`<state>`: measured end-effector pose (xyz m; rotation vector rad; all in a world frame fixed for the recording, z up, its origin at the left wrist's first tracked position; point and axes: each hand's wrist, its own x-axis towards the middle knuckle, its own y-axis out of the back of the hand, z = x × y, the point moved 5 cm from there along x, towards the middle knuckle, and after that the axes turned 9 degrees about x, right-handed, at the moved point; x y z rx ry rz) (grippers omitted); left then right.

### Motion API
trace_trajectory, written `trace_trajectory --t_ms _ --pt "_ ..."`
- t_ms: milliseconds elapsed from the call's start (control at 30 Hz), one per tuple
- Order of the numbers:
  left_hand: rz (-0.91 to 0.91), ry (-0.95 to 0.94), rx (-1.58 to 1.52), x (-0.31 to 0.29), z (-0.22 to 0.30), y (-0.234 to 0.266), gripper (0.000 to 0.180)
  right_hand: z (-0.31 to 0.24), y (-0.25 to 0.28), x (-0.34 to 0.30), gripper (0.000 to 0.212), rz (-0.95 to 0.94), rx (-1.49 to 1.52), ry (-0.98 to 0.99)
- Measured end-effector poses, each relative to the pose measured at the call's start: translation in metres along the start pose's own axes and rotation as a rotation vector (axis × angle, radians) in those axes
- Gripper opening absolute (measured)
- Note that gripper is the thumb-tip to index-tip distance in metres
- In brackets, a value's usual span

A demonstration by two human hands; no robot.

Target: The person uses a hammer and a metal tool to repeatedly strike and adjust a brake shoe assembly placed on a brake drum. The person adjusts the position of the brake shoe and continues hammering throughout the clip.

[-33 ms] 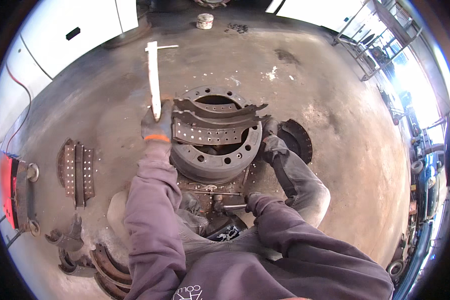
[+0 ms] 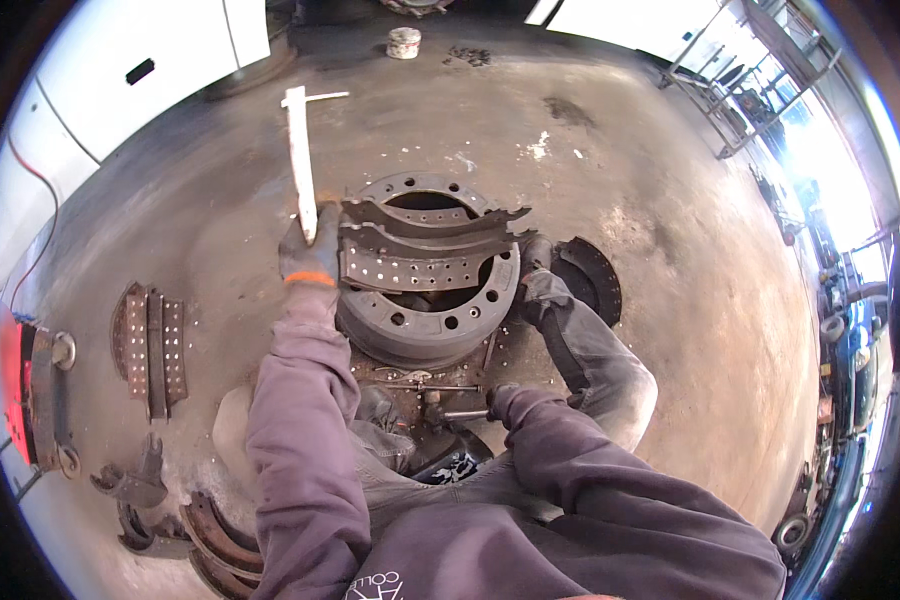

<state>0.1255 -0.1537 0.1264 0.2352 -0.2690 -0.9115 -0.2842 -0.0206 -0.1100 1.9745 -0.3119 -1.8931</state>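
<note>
The brake drum (image 2: 425, 300) on the floor (image 2: 620, 250) carries curved brake shoes (image 2: 425, 245). The gloved left hand (image 2: 308, 250) grips a white bar (image 2: 300, 160) beside it; the right hand's grip cannot be told. Spare shoes (image 2: 150, 340) lie left.

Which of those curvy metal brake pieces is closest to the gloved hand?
The top brake shoe stacked on the brake drum, beside the left hand; the others lie on the floor.

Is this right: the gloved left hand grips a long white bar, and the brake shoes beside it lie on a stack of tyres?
Not quite. In the head view the left hand does grip the long white bar, but the brake shoes lie across a dark metal brake drum on the floor, not on a stack of tyres.
</note>
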Motion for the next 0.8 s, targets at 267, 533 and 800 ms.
trace_trajectory --t_ms 267,533,800 --pt "-0.175 -0.022 -0.023 0.027 -0.019 -0.046 0.042 0.026 0.252 0.002 0.082 0.391 0.498 0.304" --pt "-0.294 0.078 -0.157 0.062 -0.030 -0.082 0.043 0.034 0.289 0.053 0.080 0.630 2.031 0.579" --pt "-0.300 0.272 -0.466 0.092 -0.080 -0.093 0.042 0.013 0.308 0.034 0.074 0.734 2.110 0.056"
